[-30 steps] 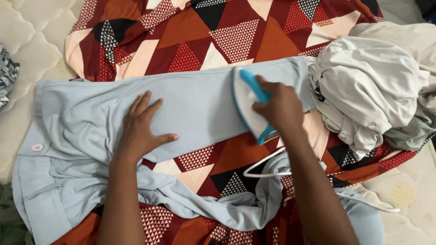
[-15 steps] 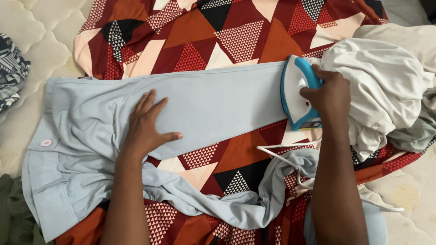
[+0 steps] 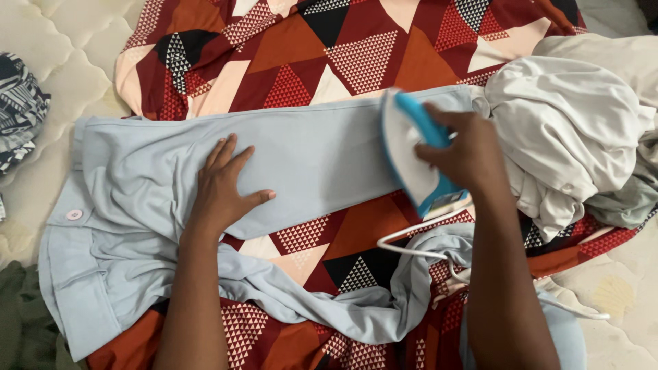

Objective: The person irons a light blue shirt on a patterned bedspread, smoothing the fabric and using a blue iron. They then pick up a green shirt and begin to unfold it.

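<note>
Right hand (image 3: 460, 151) grips blue-white iron (image 3: 417, 154) on trouser leg (image 3: 301, 161) running left-right; left hand (image 3: 223, 188) flat, open, pinning the leg further left.

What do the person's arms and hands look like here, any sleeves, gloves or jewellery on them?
Both arms are bare from the bottom edge of the picture up to the hands, with no sleeve in view. The left hand and the right hand wear no gloves. No ring, watch or bracelet shows on either wrist or on the fingers that can be seen. The nails look short and unpainted.
</note>
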